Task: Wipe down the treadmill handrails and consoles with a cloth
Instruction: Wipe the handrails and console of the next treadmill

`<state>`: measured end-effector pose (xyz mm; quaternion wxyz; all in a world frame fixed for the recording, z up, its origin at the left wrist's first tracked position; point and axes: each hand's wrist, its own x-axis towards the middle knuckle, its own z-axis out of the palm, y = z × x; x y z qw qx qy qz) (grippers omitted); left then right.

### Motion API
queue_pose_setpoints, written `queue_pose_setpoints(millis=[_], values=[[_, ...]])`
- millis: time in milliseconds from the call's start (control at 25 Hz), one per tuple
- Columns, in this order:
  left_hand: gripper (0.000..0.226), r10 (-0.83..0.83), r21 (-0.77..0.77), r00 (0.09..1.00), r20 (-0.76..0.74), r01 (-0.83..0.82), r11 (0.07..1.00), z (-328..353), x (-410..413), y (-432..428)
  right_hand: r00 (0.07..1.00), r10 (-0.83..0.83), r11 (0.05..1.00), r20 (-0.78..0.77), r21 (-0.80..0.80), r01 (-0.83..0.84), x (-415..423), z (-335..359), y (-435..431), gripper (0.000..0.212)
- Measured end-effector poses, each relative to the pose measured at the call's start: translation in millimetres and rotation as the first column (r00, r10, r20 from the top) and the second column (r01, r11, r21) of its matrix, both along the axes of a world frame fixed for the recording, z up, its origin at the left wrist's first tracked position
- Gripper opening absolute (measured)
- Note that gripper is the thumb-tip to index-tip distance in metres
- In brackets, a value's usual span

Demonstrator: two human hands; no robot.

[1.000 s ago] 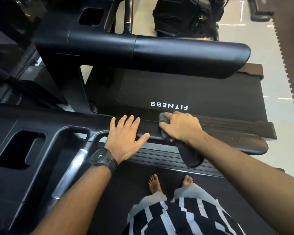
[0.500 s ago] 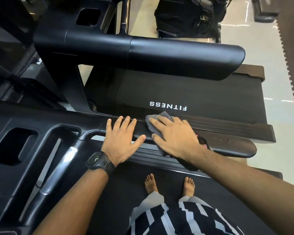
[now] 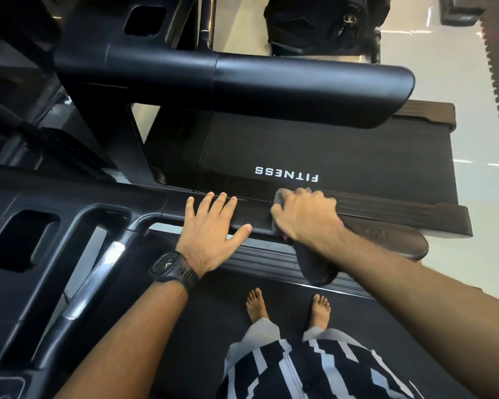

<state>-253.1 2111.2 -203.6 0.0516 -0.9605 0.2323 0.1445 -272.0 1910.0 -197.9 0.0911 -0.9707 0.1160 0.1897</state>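
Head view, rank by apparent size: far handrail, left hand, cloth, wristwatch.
1. far handrail
2. left hand
3. cloth and wristwatch: they look alike. The right hand covers much of the cloth, so no ranking.

padded treadmill handrail (image 3: 260,217): matte black
hanging wiping cloth (image 3: 314,266): dark grey
neighbouring treadmill belt (image 3: 357,156): black, white FITNESS lettering
chunky wrist watch (image 3: 172,267): black
shirt (image 3: 314,370): black-white stripes
gym floor (image 3: 484,197): cream

"FITNESS" in white, upside-down, on treadmill belt (image 3: 357,156).
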Motion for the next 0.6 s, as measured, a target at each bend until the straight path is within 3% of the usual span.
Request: queue_pose_setpoints(millis=[120,160,200,240,280,360,440,480,520,600], values=[[0.093,0.002,0.003,1.000,0.016,-0.002,1.000,-0.3,-0.7,-2.5,0.971,0.220,0.970,0.099,0.083,-0.228,-28.4,3.3,9.8,0.056],[0.092,0.004,0.007,1.000,0.013,-0.004,1.000,-0.6,-0.4,-3.8,0.984,0.157,0.972,0.080,0.164,-0.169,-13.3,1.5,-1.5,0.052],[0.091,0.004,0.008,1.000,0.008,-0.004,1.000,-0.5,-0.5,-5.0,0.999,0.002,0.979,-0.042,0.203,0.006,5.0,5.5,-10.7,0.048],[0.089,0.005,0.007,1.000,-0.001,-0.005,1.000,0.0,-1.5,-5.9,0.986,-0.125,0.973,-0.115,0.178,0.144,15.2,2.5,-14.6,0.045],[0.088,0.007,0.005,1.000,-0.009,-0.007,1.000,0.6,-2.7,-6.8,0.979,-0.157,0.981,-0.130,0.097,0.170,11.3,3.9,-12.6,0.044],[0.090,0.009,0.004,1.000,0.001,-0.009,1.000,1.7,-4.2,-8.6,0.999,0.042,0.998,0.022,-0.038,-0.041,-19.0,6.2,0.7,0.048],[0.093,0.010,0.009,1.000,0.014,-0.011,1.000,0.7,-5.2,-12.1,0.961,0.239,0.967,0.143,0.060,-0.249,-34.8,1.9,7.0,0.056],[0.092,0.012,0.007,1.000,0.014,-0.012,1.000,-0.6,-5.9,-14.0,0.968,0.219,0.962,0.126,0.138,-0.236,-23.8,-0.2,-3.1,0.055],[0.091,0.011,0.001,1.000,0.010,-0.011,1.000,-1.3,-6.3,-15.9,0.996,0.092,0.977,0.017,0.189,-0.093,-7.2,2.8,-14.6,0.052],[0.090,0.002,-0.005,1.000,-0.002,-0.002,1.000,-0.7,-8.4,-18.7,0.988,-0.108,0.986,-0.112,0.117,0.121,4.7,3.0,-22.3,0.047]])
